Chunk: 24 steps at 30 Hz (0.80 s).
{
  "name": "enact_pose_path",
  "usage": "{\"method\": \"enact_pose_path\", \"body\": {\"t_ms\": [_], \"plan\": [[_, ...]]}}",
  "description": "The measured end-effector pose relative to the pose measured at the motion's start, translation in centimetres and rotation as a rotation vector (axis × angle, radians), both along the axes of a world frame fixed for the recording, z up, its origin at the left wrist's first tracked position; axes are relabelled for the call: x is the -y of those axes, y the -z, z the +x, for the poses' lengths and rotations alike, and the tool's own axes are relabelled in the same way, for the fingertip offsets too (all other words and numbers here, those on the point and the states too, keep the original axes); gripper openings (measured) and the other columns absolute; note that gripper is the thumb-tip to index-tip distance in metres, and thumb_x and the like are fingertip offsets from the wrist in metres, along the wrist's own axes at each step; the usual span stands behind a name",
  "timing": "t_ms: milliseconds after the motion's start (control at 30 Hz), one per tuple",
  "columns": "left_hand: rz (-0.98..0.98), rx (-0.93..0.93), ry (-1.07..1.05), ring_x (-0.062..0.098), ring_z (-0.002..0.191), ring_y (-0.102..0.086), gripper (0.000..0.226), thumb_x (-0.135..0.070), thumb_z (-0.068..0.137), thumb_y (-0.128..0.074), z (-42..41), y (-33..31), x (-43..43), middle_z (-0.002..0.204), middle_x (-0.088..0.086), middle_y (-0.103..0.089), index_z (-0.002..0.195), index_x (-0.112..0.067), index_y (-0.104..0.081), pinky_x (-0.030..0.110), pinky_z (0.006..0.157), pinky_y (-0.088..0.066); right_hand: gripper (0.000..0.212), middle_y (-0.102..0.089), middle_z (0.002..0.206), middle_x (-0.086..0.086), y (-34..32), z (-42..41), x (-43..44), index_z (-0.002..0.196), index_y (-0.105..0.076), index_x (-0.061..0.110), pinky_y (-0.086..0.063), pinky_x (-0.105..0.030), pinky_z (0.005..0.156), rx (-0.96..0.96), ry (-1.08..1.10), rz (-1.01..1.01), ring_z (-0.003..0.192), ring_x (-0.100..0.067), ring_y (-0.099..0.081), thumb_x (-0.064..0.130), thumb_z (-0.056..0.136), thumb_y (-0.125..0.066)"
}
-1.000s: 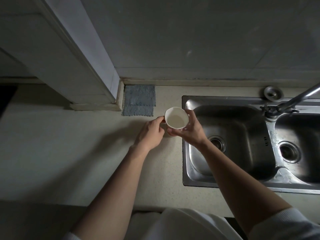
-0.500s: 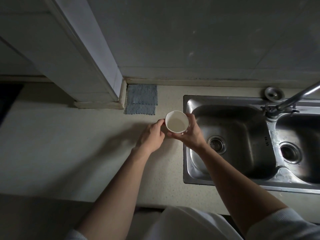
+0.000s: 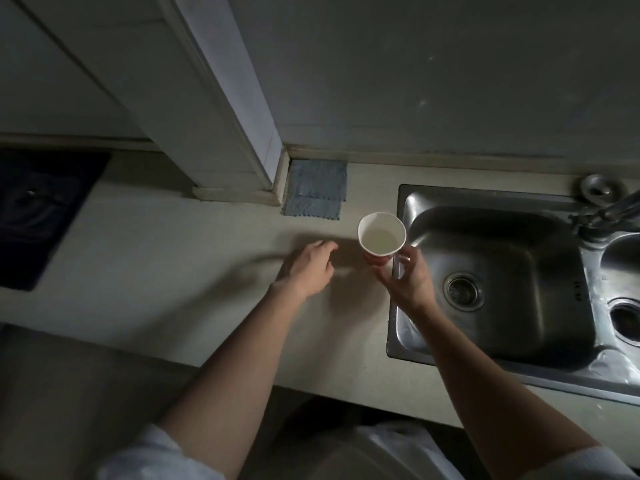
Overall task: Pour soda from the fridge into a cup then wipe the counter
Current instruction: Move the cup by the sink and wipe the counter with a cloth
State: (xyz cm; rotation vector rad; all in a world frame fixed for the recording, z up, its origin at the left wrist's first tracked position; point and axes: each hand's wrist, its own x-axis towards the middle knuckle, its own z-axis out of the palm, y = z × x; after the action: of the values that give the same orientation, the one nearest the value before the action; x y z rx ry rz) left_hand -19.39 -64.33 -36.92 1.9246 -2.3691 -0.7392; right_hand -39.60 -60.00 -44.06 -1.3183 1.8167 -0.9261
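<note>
A white paper cup (image 3: 381, 233) with a red lower part stands upright on the pale counter (image 3: 173, 278), just left of the sink rim. My right hand (image 3: 405, 277) reaches it from the near right, thumb and fingers curled round its base. My left hand (image 3: 311, 266) hovers over the counter left of the cup, apart from it, fingers loosely curled and holding nothing. A folded blue-grey cloth (image 3: 315, 188) lies flat against the back wall, behind and left of the cup. The cup's inside looks pale; I cannot tell how full it is. No soda bottle is in view.
A steel double sink (image 3: 502, 271) fills the right side, with a faucet (image 3: 616, 209) at its back. A white cabinet post (image 3: 221, 109) meets the counter beside the cloth. A dark stove top (image 3: 38, 216) lies at the far left.
My left hand has let go of the cup and pulled away to the left. The right hand has slid down to the cup's base. The view has shifted left.
</note>
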Motion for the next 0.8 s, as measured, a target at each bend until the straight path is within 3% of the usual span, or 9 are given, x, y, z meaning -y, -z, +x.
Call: {"method": "enact_pose_path", "body": {"t_ms": [133,267,567,800], "plan": [[-0.042,0.022,0.027,0.024,0.105,-0.062,0.033,-0.021,0.088,-0.054,2.1,-0.2,-0.5,0.117,0.0,-0.065,0.119,-0.025,-0.062,0.037,0.091,-0.05,0.037,-0.066,0.111,-0.014,-0.5,1.4,-1.9,0.113,-0.056,0.006,-0.048,-0.033,0.082,-0.112,0.057,0.06,0.102,-0.031,-0.063,0.027,0.087,-0.072],[-0.054,0.039,0.099,0.024,0.107,-0.063,0.028,-0.024,0.089,-0.053,4.4,-0.5,-0.3,0.116,0.0,-0.065,0.115,-0.026,-0.064,0.037,0.092,-0.049,0.039,-0.068,0.115,-0.011,-1.5,3.1,-3.7,0.117,-0.06,0.007,-0.043,-0.023,0.081,-0.225,0.03,0.128,0.104,-0.027,-0.064,0.032,0.089,-0.068],[-0.1,0.121,0.23,0.025,0.115,-0.058,0.031,-0.029,0.09,-0.052,14.5,-1.8,0.9,0.128,0.0,-0.059,0.119,-0.028,-0.062,0.035,0.095,-0.044,0.036,-0.065,0.117,-0.016,-5.3,13.9,-4.1,0.118,-0.057,0.002,-0.049,-0.037,0.086,-0.466,-0.088,0.077,0.107,-0.033,-0.061,0.026,0.092,-0.064],[-0.064,0.172,0.268,0.026,0.118,-0.057,0.03,-0.027,0.09,-0.052,17.4,-2.9,3.2,0.13,0.002,-0.061,0.118,-0.026,-0.063,0.036,0.098,-0.044,0.042,-0.06,0.116,-0.019,-7.3,18.3,-1.2,0.12,-0.055,0.001,-0.049,-0.038,0.086,-0.548,-0.192,0.125,0.106,-0.035,-0.059,0.032,0.092,-0.061]]}}
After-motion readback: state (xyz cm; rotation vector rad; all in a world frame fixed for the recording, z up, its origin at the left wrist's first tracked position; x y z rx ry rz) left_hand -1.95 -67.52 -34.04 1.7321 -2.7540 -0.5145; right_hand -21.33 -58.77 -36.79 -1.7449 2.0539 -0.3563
